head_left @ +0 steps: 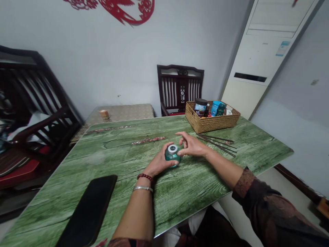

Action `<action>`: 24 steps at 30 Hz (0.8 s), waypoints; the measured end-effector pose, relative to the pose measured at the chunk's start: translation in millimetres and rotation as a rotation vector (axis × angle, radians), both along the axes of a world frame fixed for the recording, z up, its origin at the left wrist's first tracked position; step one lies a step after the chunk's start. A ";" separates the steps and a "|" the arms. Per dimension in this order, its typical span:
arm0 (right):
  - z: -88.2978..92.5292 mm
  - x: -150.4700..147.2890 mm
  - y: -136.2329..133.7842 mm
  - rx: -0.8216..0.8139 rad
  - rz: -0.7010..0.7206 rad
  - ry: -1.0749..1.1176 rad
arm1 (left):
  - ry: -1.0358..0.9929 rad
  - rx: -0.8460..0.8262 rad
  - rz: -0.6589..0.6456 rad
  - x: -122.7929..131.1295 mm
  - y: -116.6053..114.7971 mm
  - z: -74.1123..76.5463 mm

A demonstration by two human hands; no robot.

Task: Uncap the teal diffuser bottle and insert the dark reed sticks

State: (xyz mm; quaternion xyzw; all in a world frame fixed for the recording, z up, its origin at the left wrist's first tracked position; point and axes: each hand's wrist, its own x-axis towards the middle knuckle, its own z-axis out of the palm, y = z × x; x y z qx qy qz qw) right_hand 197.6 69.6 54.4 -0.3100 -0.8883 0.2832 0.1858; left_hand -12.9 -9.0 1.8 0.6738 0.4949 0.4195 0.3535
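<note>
A small teal glass bottle [172, 156] with a silver metal collar stands on the green wood-print table [205, 178]. My left hand [159, 163] wraps its left side and holds it. My right hand [191, 144] is just to the right, its fingers spread, with the thumb and a fingertip at or very near the bottle's upper side. Several thin dark reed sticks [216, 142] lie on the table to the right of that hand. A red bead bracelet [144, 177] and a silver bangle [143, 188] circle my left wrist.
A black phone or tablet [87, 209] lies at the near left. A woven basket [212, 118] of jars and bottles stands at the far edge. Behind are a dark wooden chair [180, 89], a lower patterned table [120, 113], and a wooden bench [38, 103] at left.
</note>
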 end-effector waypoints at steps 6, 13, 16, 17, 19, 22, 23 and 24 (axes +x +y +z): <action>-49.3 2.8 -3.6 -0.190 0.015 0.141 | -0.073 0.169 0.209 -0.6 -2.8 13.0; -62.5 -32.8 -19.6 -0.129 -0.139 0.135 | 0.058 0.219 0.205 0.4 -9.0 22.5; -67.9 -33.3 -20.5 -0.127 -0.162 0.176 | -0.006 0.201 0.082 0.5 -8.3 21.8; -69.3 -32.9 -20.5 -0.127 -0.153 0.181 | 0.025 0.208 0.121 2.7 -7.3 21.0; -71.2 -32.5 -20.4 -0.123 -0.141 0.177 | 0.136 0.236 0.265 8.4 -4.8 19.1; -72.9 -33.7 -20.3 -0.100 -0.157 0.174 | 0.206 0.251 0.308 12.4 -2.6 16.4; -73.4 -34.3 -20.3 -0.093 -0.166 0.179 | 0.175 0.250 0.250 11.7 -2.4 15.5; -74.0 -35.0 -20.2 -0.088 -0.169 0.187 | 0.131 0.249 0.187 10.5 -2.2 14.6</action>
